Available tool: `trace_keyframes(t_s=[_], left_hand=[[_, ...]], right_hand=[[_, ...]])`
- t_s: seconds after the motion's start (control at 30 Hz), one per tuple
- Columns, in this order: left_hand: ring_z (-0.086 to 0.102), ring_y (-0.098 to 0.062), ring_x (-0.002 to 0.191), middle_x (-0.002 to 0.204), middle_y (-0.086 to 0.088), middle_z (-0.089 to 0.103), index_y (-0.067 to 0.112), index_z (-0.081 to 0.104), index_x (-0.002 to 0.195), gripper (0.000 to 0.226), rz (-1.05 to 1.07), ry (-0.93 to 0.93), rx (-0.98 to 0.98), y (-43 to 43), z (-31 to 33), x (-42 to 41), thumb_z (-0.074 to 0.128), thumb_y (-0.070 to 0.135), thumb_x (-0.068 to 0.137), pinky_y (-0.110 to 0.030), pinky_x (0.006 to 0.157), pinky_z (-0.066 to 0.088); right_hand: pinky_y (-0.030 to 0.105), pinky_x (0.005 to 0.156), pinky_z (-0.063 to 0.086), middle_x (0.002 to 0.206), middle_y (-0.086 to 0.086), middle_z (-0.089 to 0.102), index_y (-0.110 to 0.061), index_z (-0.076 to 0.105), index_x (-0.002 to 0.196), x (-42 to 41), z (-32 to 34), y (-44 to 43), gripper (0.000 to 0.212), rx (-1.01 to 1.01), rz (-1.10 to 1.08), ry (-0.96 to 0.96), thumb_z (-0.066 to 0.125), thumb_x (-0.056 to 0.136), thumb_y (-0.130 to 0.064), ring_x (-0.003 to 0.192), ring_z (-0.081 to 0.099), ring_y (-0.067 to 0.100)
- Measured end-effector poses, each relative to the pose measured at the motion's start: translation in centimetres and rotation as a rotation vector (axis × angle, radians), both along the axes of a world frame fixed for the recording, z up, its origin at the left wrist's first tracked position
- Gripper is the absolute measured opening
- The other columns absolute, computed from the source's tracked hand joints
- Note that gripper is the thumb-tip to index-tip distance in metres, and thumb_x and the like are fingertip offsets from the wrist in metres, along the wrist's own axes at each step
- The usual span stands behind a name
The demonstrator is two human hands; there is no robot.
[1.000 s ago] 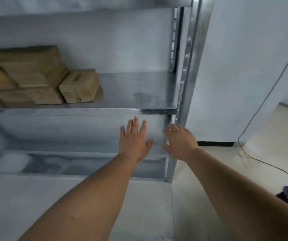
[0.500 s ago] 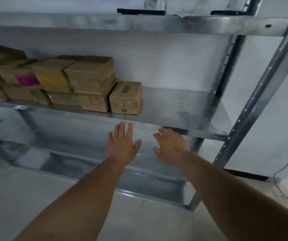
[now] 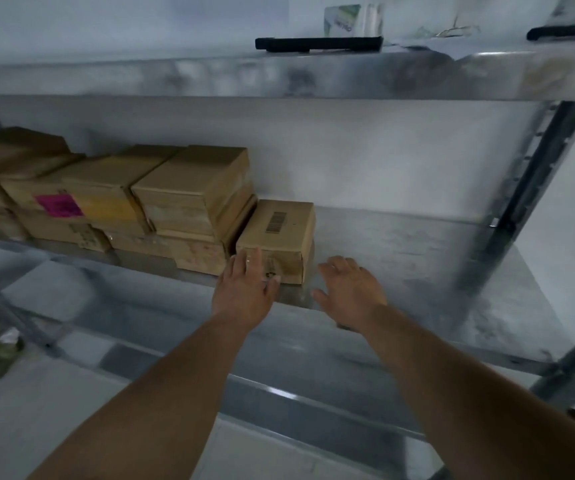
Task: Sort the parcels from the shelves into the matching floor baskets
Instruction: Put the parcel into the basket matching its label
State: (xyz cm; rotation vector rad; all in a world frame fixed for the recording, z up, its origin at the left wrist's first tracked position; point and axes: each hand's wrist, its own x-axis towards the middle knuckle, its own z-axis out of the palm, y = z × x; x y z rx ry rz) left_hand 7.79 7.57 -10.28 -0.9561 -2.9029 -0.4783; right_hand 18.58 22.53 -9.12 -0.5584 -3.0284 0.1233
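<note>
Spread and empty, the left grip [image 3: 244,289] and right grip [image 3: 348,289] are hovering at the shelf's [image 3: 417,254] end parcel [image 3: 279,233], next needing to clasp its sides.

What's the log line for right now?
left hand: open, at barcode parcel | right hand: open, beside it | parcel: on shelf

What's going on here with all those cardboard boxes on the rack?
A person is reaching with both hands for the small barcoded parcel at the right end of a row of stacked parcels on a metal shelf. The left hand has straight fingers at the parcel's front face, apparently touching it. The right hand is open just beside it, holding nothing. The parcel sits on the shelf, not yet lifted.
</note>
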Motion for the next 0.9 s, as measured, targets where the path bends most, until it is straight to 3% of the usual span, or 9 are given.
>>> trace_keyframes(t_s=[0.17,0.33,0.57,0.7,0.8,0.9], left_hand=[[0.014,-0.030,0.145,0.160,-0.011,0.009,0.020,0.007,0.153,0.067,0.071,-0.085,0.090,2.0,0.6,-3.2,0.036,0.045,0.099,-0.043,0.113,0.023],[0.020,-0.031,0.143,0.157,-0.011,0.019,0.019,0.010,0.153,0.061,0.098,-0.266,0.174,2.7,1.0,-5.7,0.033,0.042,0.101,-0.043,0.112,0.026],[0.031,-0.035,0.135,0.151,-0.018,0.027,0.016,0.014,0.153,0.059,0.142,-0.350,0.209,3.9,0.9,-7.3,0.030,0.041,0.102,-0.043,0.108,0.029],[0.037,-0.035,0.133,0.149,-0.017,0.035,0.014,0.021,0.151,0.060,0.115,-0.439,0.203,3.6,1.5,-8.3,0.028,0.047,0.101,-0.041,0.106,0.032],[0.048,-0.031,0.124,0.139,-0.013,0.050,0.013,0.044,0.139,0.047,0.021,-0.487,0.177,3.2,1.9,-8.9,0.032,0.040,0.102,-0.034,0.098,0.038],[0.048,-0.026,0.125,0.141,-0.007,0.049,0.017,0.043,0.141,0.041,-0.056,-0.586,0.221,3.0,2.0,-8.8,0.039,0.030,0.102,-0.025,0.089,0.035]], right_hand=[[0.038,0.103,0.037,0.143,0.010,0.039,-0.011,0.039,0.140,-2.6,0.4,2.4,0.050,-0.086,-0.074,0.035,0.040,0.098,-0.038,0.130,0.037,0.026],[0.040,0.105,0.037,0.143,0.010,0.040,-0.011,0.036,0.142,-5.0,0.9,2.2,0.053,-0.354,-0.201,0.097,0.038,0.099,-0.042,0.132,0.039,0.026],[0.033,0.099,0.037,0.143,0.009,0.046,-0.013,0.035,0.143,-7.1,1.3,0.5,0.049,-0.738,-0.340,0.209,0.038,0.101,-0.038,0.128,0.046,0.027],[0.035,0.101,0.037,0.146,0.010,0.043,-0.012,0.029,0.147,-7.3,1.3,0.8,0.058,-0.728,-0.497,0.243,0.040,0.099,-0.044,0.130,0.044,0.029],[0.038,0.101,0.039,0.147,0.008,0.042,-0.015,0.029,0.148,-7.0,1.5,1.3,0.060,-0.693,-0.607,0.190,0.042,0.098,-0.045,0.129,0.046,0.028],[0.037,0.099,0.042,0.140,0.009,0.050,-0.013,0.039,0.143,-6.9,1.5,1.1,0.051,-0.748,-0.624,0.130,0.042,0.099,-0.038,0.121,0.052,0.027]])
